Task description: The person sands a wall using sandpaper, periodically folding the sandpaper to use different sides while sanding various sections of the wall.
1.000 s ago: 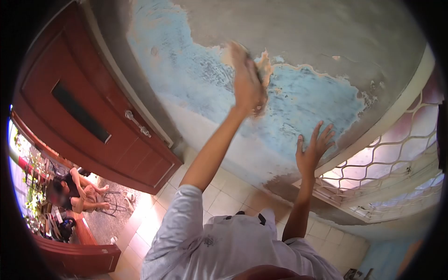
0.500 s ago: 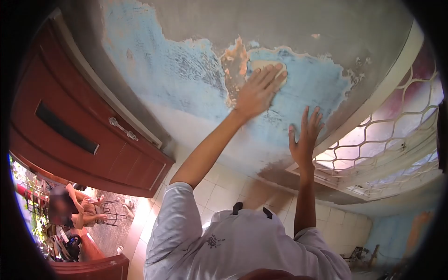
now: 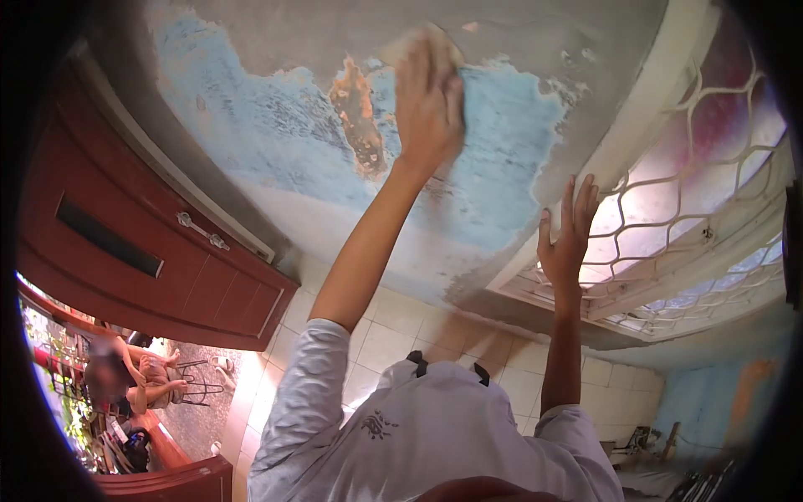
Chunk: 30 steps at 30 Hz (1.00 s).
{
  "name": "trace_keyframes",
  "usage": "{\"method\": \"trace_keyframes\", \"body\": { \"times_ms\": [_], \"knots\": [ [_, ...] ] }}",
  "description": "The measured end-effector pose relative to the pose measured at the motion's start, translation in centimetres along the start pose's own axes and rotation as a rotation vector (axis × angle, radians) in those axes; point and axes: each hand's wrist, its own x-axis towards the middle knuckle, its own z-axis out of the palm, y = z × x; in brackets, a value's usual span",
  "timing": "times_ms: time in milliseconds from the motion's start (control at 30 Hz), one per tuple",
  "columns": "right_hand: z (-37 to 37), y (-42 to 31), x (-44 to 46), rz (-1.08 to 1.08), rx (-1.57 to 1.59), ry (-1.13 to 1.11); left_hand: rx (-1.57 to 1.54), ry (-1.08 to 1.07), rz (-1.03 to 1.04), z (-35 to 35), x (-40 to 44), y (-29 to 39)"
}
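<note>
My left hand (image 3: 429, 109) is raised high and lies over a pale yellowish sheet, apparently sandpaper (image 3: 452, 52), pressing it on the wall. The sheet sits at the top border of the blue paint patch (image 3: 506, 125), partly covered by my blurred fingers. On the right, my right hand (image 3: 569, 238) is empty, its fingers stretched upward by the white window frame (image 3: 535, 255); whether it touches the frame I cannot tell. Grey plaster (image 3: 535, 33) surrounds the worn blue patch, and a rough orange-brown strip (image 3: 360, 117) shows left of my left hand.
A curved white window grille (image 3: 669, 188) is at the right. At the left stands a reddish-brown door (image 3: 125, 209) with a metal handle (image 3: 202, 232). A person (image 3: 125, 376) sits outside the doorway. Pale floor tiles (image 3: 393, 326) lie below the wall.
My left hand has moved up the wall with the sandpaper, from within the blue patch to its upper border. My right hand has shifted from the blue wall toward the window frame; the view has shifted too.
</note>
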Motion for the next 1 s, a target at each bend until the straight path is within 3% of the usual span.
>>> {"method": "trace_keyframes", "body": {
  "times_ms": [67, 100, 167, 200, 300, 333, 433, 533, 633, 700, 733, 767, 900, 967, 1000],
  "knots": [
    [-1.1, 1.0, -0.1, -0.032, 0.015, 0.014, -0.044, 0.393, -0.221, 1.3, 2.4, 3.8],
    [-1.4, 1.6, -0.1, -0.024, 0.012, 0.018, -0.051, 0.389, -0.217, 2.4, 1.5, 5.0],
    [-2.2, 2.9, 0.2, -0.096, -0.015, -0.066, 0.049, -0.030, 0.229, 4.4, -0.8, 6.7],
    [-3.0, 3.3, 0.2, -0.095, -0.018, -0.106, -0.066, -0.196, 0.330, 3.4, -1.0, 8.7],
    [-4.7, 7.5, 1.0, -0.135, -0.205, 0.033, 0.056, -0.170, 0.330, 3.1, 1.0, 5.3],
    [-5.5, 9.0, 1.8, -0.116, -0.281, 0.081, 0.050, -0.033, 0.076, 2.5, 2.4, 6.1],
    [-8.0, 12.0, 4.5, -0.119, -0.384, 0.217, -0.004, 0.290, -0.102, 3.3, 5.6, 9.5],
    [-9.3, 13.8, 7.2, -0.163, -0.357, 0.342, -0.042, 0.213, -0.109, 7.4, 2.3, 13.5],
    [-9.4, 14.4, 8.0, -0.166, -0.372, 0.334, 0.119, -0.201, 0.214, 7.0, -1.4, 15.4],
    [-9.7, 14.3, 7.6, -0.127, -0.392, 0.286, 0.210, 0.000, 0.315, 7.2, -0.1, 12.3],
    [-9.5, 14.5, 7.7, -0.128, -0.387, 0.287, -0.008, 0.039, 0.001, 6.1, 1.8, 11.6],
    [-9.6, 14.5, 7.4, -0.124, -0.380, 0.274, -0.008, 0.174, -0.130, 4.4, 4.3, 12.9],
    [-9.6, 14.3, 7.3, -0.118, -0.342, 0.283, 0.008, 0.456, -0.269, 6.2, 8.6, 13.0],
    [-9.7, 14.1, 7.4, -0.128, -0.316, 0.283, 0.050, 0.415, -0.234, 8.3, 5.1, 14.3],
    [-9.7, 14.2, 7.2, -0.135, -0.303, 0.283, 0.075, 0.255, -0.055, 8.5, 2.2, 15.7]
  ]
}}
